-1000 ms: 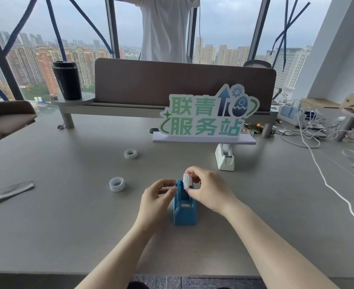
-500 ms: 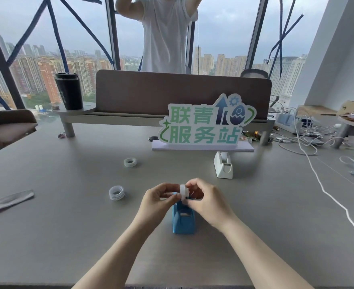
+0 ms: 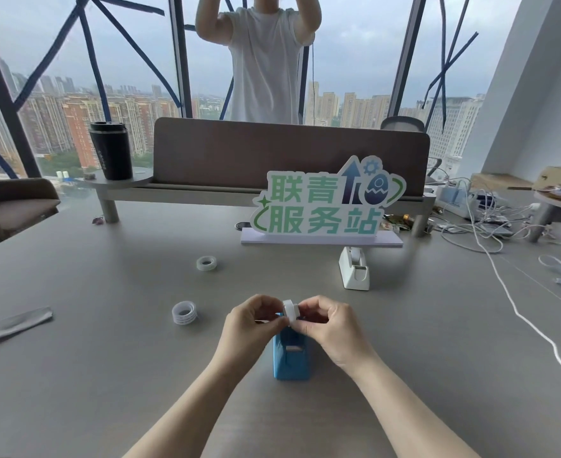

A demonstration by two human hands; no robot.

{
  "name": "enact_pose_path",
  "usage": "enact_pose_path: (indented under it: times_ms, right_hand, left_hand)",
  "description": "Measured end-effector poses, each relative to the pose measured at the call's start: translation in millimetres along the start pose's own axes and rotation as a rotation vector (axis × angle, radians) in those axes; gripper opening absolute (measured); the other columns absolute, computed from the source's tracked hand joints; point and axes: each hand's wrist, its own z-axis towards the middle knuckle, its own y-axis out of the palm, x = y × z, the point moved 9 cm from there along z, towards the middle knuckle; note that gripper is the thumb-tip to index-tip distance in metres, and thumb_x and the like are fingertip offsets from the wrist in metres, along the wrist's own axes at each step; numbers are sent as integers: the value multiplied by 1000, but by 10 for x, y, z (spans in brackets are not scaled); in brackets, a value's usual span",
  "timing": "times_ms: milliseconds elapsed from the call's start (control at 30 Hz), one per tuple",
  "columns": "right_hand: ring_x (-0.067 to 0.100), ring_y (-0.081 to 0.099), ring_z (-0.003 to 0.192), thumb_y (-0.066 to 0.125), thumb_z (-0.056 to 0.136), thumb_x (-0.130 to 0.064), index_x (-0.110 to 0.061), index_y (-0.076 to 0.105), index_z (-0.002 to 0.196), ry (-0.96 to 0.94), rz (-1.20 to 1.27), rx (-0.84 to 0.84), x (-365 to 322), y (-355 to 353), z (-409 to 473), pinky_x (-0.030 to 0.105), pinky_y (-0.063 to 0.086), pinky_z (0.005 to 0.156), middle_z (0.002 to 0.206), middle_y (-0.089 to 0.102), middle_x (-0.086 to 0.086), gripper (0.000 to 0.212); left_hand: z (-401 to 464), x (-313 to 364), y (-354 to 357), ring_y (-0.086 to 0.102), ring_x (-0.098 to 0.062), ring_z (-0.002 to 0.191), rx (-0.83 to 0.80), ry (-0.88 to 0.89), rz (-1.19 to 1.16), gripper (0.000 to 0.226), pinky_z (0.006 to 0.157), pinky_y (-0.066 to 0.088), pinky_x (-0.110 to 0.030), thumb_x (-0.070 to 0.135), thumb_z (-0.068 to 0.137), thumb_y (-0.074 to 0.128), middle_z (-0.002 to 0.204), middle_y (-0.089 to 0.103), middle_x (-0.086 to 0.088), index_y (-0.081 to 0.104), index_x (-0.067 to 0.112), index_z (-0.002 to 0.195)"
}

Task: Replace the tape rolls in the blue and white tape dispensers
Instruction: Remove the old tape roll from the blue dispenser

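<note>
Grip: left hand and right hand both pinching white tape roll.
Change: roll unmoved from a second ago, just above blue dispenser.
Outlook: seating pending; white dispenser at one o'clock untouched.

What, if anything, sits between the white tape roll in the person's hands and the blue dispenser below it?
Nothing visible does. Both the left hand and the right hand pinch the white tape roll directly above the back of the blue dispenser. Only the person's own fingers are near the roll; the dispenser's cradle itself is hidden behind them.
</note>
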Motion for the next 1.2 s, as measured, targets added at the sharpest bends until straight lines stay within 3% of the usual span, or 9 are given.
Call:
enact_pose_path:
  times_ms: [67, 300, 433, 567, 700, 800, 900, 1033, 1200]
  right_hand:
    - [27, 72, 86, 85, 70, -14, -13, 75, 85, 5, 34, 2, 17, 7, 2, 37, 59, 82, 85, 77, 6, 18]
    - [8, 68, 77, 78, 79, -13, -16, 76, 89, 16, 74, -37, 17, 36, -23, 20, 52, 73, 81, 76, -2, 11]
    - [6, 64, 77, 69, 87, -17, -15, 76, 87, 42, 97, 13, 53, -31, -27, 26, 51, 78, 79, 74, -4, 7]
    - [7, 60, 73, 71, 86, -18, -15, 75, 82, 91, 145, 26, 105, -40, -37, 31, 49, 78, 73, 71, -6, 7]
    - [7, 58, 66, 75, 81, -17, -11, 73, 78, 120, 166, 24, 105, -60, 0, 23, 46, 68, 67, 67, -5, 7]
    - [14, 59, 68, 75, 80, -13, -7, 71, 83, 151, 254, 12, 109, -35, 26, 26, 50, 66, 72, 66, 3, 8]
    - [22, 62, 77, 76, 78, -21, -8, 73, 91, 161, 276, -20, 110, 4, 42, 38, 52, 77, 85, 70, 16, 19]
    - [16, 64, 78, 69, 86, -14, -8, 73, 95, 153, 245, -77, 86, 38, 42, 28, 52, 74, 87, 72, 12, 11]
    - [15, 62, 74, 64, 87, 0, -5, 72, 92, 137, 237, -4, 62, -137, 56, 26, 56, 73, 83, 69, 8, 11]
  left_hand:
    - [3, 8, 1, 71, -9, 78, 8, 12, 46, 18, 76, 57, -27, 9, 71, 78, 79, 75, 4, 73, 24, 80]
    - [23, 42, 9, 70, -6, 74, 4, 53, 133, 16, 72, 57, -22, 19, 72, 80, 77, 76, 7, 76, 28, 84]
    - [9, 116, 42, 68, -1, 72, 2, 87, 158, 21, 69, 54, -16, 16, 74, 79, 77, 75, 9, 73, 34, 83]
    - [-7, 138, 81, 69, -3, 72, -24, 102, 148, 28, 72, 58, -22, 13, 75, 77, 76, 75, 9, 70, 40, 78]
    - [-19, 101, 113, 71, -15, 83, -80, 77, 38, 18, 77, 58, -28, 12, 77, 71, 85, 75, 3, 73, 26, 88]
    - [-12, 91, 132, 69, -14, 85, -108, 41, -54, 28, 75, 57, -26, 13, 73, 77, 93, 74, 0, 64, 23, 96]
    - [4, 120, 159, 67, -6, 80, -124, 71, 38, 41, 72, 55, -20, 8, 70, 81, 95, 71, 8, 65, 28, 103]
    - [25, 159, 153, 66, -3, 77, -109, 125, 124, 34, 71, 55, -17, 10, 72, 81, 89, 73, 6, 70, 26, 100]
    - [82, 100, 11, 67, -5, 78, -78, 103, 125, 32, 76, 58, -23, 9, 74, 79, 89, 73, 3, 70, 24, 100]
